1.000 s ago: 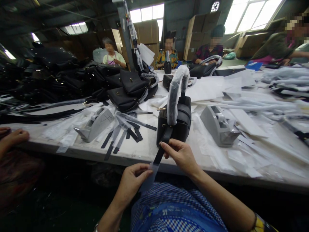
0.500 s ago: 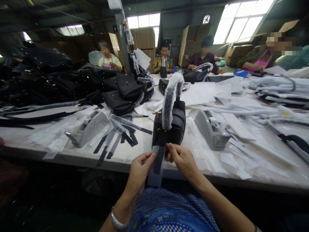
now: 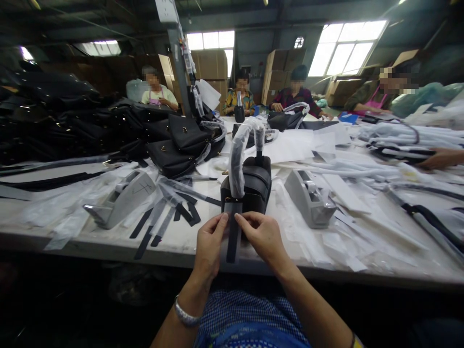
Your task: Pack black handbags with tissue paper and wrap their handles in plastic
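Note:
A black handbag (image 3: pixel 255 180) stands end-on to me near the table's front edge, its arched handle (image 3: pixel 238 157) wrapped in clear plastic. From its near end a dark strap (image 3: pixel 234 239) with a translucent film along it hangs down. My left hand (image 3: pixel 209 241) pinches the strap's left edge between thumb and fingers. On the other edge, my right hand (image 3: pixel 261 234) presses its thumb near the strap's upper part, fingers curled behind. The bag partly hides behind my right fingers.
Two grey tape dispensers (image 3: pixel 121 199) (image 3: pixel 311 199) flank the bag. Film-wrapped dark strips (image 3: pixel 181 205) lie left of it. Black bags (image 3: pixel 181 140) are heaped at the left. White sheets (image 3: pixel 290 142) lie behind. A co-worker's hand (image 3: pixel 444 158) reaches in at right; several people sit opposite.
Both hands have moved up the strap, closer to the bag, and the strap now faces me more squarely. My view has shifted slightly. A co-worker's hand has appeared at the right.

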A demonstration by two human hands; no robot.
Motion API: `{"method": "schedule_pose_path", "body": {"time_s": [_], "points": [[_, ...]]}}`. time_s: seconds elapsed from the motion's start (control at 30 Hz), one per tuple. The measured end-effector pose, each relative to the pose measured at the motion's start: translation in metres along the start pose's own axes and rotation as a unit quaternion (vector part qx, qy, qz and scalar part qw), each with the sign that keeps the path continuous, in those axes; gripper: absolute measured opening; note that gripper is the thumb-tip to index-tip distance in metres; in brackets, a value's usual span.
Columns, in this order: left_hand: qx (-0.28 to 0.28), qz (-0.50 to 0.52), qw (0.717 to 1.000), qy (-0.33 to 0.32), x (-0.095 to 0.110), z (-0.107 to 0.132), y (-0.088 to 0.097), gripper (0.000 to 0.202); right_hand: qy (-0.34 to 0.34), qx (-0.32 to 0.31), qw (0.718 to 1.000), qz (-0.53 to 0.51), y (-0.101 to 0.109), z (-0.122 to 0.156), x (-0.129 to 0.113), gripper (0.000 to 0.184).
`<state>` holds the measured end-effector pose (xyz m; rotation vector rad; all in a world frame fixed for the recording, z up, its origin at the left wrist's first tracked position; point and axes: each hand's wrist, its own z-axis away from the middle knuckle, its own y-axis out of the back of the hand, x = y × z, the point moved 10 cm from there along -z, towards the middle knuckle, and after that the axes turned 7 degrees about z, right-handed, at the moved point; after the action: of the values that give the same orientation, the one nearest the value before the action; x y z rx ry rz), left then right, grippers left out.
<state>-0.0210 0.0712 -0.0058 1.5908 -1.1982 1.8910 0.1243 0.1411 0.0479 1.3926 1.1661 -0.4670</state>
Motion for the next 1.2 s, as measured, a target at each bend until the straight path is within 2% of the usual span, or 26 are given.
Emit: {"method": "schedule_pose_path", "body": {"time_s": [0.27, 0.4, 0.5, 0.6, 0.77, 0.87, 0.97, 1.03, 1.13, 1.2], "points": [[-0.018, 0.0, 1.0, 0.015, -0.007, 0.015, 0.0, 0.036, -0.009, 0.007, 1.0, -0.01, -0.01, -0.003, -0.001, 0.042], [-0.006, -0.011, 1.0, 0.003, -0.01, 0.014, 0.002, 0.034, -0.008, -0.007, 1.0, -0.023, -0.011, -0.006, 0.0, 0.049], [0.005, -0.043, 0.998, -0.036, -0.003, 0.014, 0.002, 0.031, -0.017, -0.011, 0.999, -0.035, -0.011, -0.009, 0.002, 0.051], [0.014, -0.108, 0.988, -0.111, 0.016, 0.019, 0.002, 0.024, -0.023, 0.0, 0.999, -0.037, -0.01, -0.011, 0.004, 0.05], [-0.043, -0.221, 0.949, -0.218, 0.039, 0.03, -0.009, 0.02, -0.078, -0.042, 0.988, -0.125, -0.021, -0.008, 0.017, 0.054], [-0.079, -0.273, 0.926, -0.247, 0.041, 0.031, -0.013, 0.023, -0.076, -0.065, 0.98, -0.174, -0.024, -0.004, 0.014, 0.059], [-0.112, -0.31, 0.906, -0.263, 0.04, 0.032, -0.017, 0.024, -0.024, -0.058, 0.991, -0.115, -0.02, 0.0, 0.003, 0.053], [-0.13, -0.324, 0.897, -0.272, 0.041, 0.035, -0.019, 0.024, -0.019, -0.055, 0.994, -0.092, -0.02, 0.001, 0.003, 0.049], [-0.152, -0.328, 0.887, -0.286, 0.048, 0.044, -0.021, 0.026, -0.037, -0.083, 0.985, -0.146, -0.027, 0.001, 0.008, 0.048], [-0.132, -0.307, 0.898, -0.286, 0.058, 0.046, -0.014, 0.024, -0.048, -0.105, 0.976, -0.185, -0.031, 0.0, 0.011, 0.049]]}}
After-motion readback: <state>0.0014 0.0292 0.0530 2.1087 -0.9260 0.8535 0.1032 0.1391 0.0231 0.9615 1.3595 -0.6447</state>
